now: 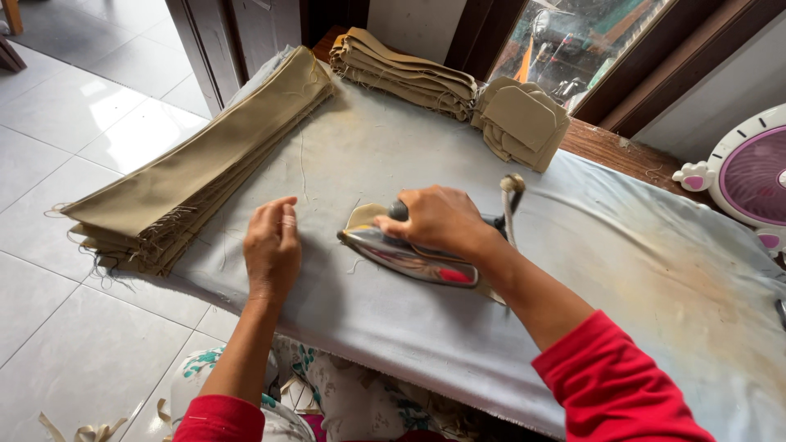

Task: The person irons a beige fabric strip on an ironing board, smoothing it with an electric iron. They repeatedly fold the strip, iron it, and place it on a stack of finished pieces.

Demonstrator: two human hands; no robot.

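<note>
The right hand (438,219) is gripping the dark handle of an electric iron (409,255), with the fingers wrapped tightly around it. The iron is lying with its silver soleplate down, and its pointed tip is showing toward the left hand. Under this tip, just in front of the right fingers, a small khaki fabric piece (364,216) is lying; only its rounded edge is showing, the rest is hidden by the iron. The cord of the iron (511,205) is rising behind the right knuckles.

The left hand (273,245) is resting flat on the grey ironing cloth (622,270), palm down, with the fingers together and pointing away from the person. It is holding nothing. Its fingers are near the small fabric piece but are not touching it.

Beyond the left fingertips, and to their left, a long stack of khaki strips (196,168) is lying along the edge of the cloth, with loose threads hanging at its near end. Far beyond the right fingers, a pile of folded khaki pieces (405,74) and a smaller pile of shaped khaki pieces (521,121) are lying by the window. Well apart to the right of the right hand, a pink and white fan (749,176) is standing.
</note>
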